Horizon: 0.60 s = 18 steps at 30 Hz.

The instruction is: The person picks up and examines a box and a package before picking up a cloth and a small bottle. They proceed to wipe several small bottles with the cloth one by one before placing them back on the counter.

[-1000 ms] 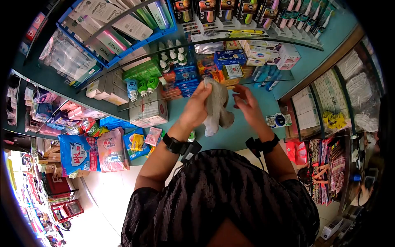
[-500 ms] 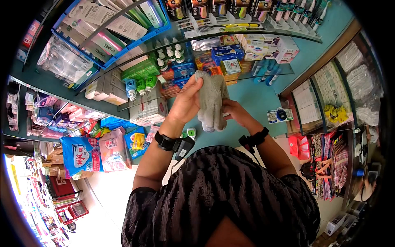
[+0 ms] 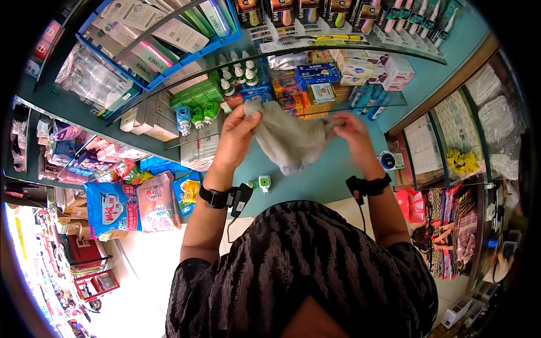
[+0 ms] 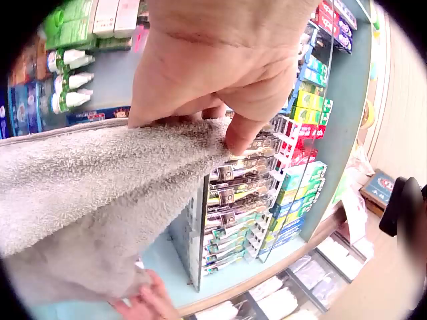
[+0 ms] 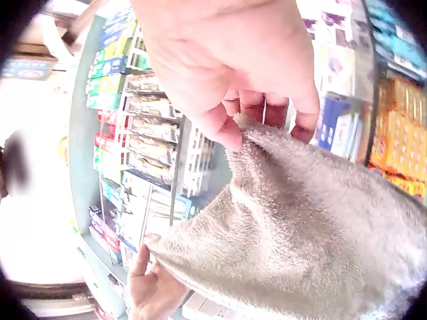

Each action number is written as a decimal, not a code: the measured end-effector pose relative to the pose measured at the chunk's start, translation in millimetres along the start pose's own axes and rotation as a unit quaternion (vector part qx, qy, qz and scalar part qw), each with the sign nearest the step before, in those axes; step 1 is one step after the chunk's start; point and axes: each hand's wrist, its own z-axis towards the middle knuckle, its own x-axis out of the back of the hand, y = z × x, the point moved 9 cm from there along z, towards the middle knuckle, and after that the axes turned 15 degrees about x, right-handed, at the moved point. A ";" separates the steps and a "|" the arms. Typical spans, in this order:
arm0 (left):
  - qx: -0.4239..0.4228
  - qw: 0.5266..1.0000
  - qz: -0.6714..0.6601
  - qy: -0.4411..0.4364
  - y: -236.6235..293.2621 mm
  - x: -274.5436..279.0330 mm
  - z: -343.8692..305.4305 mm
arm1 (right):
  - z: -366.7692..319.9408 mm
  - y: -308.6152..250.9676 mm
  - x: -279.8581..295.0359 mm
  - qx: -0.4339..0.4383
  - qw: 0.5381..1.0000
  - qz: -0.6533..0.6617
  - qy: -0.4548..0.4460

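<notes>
A grey terry cloth [image 3: 290, 138] is stretched between my two hands, sagging in the middle above the blue-green shelf. At its left end my left hand [image 3: 236, 135] pinches a corner, the thumb on top. My right hand [image 3: 355, 135], blurred, pinches the opposite end. Up close in the left wrist view, the cloth [image 4: 113, 180] runs in folds from the thumb and fingers. In the right wrist view the corner of the cloth [image 5: 287, 207] is caught between thumb and fingertips.
A small green-and-white bottle [image 3: 264, 182] stands on the shelf below the cloth. Green and blue bottles [image 3: 197, 117] and boxes [image 3: 317, 74] line the glass shelf ahead. Blue and pink bags [image 3: 112, 205] lie at the left, drawers of packets [image 3: 451, 135] at the right.
The cloth, bunched and hanging from my left hand before, is now spread sideways. My right hand has taken its other end and moved right, while my left hand has moved left.
</notes>
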 end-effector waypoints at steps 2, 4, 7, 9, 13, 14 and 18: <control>-0.010 0.999 0.043 0.029 3.8 11.8 -3.3 | 7.1 -40.5 18.4 0.042 0.996 -0.052 0.063; -0.026 0.995 0.083 0.057 11.6 19.4 -7.4 | 10.7 -62.8 27.9 0.063 0.992 -0.093 0.065; -0.044 0.987 0.133 0.075 25.7 17.0 -14.9 | 12.0 -79.7 37.3 0.102 0.980 -0.154 0.079; -0.060 0.980 0.169 0.080 29.8 17.9 -16.9 | 12.6 -92.6 38.9 0.121 0.970 -0.189 0.091; -0.039 0.982 0.165 0.089 30.9 13.6 -15.4 | 17.7 -105.6 34.1 0.123 0.973 -0.179 0.074; -0.030 0.982 0.163 0.085 27.9 13.8 -13.3 | 17.8 -105.5 28.7 0.103 0.981 -0.148 0.077; -0.038 0.985 0.155 0.067 26.9 3.9 -5.9 | 18.5 -100.2 29.5 0.079 0.990 -0.097 0.065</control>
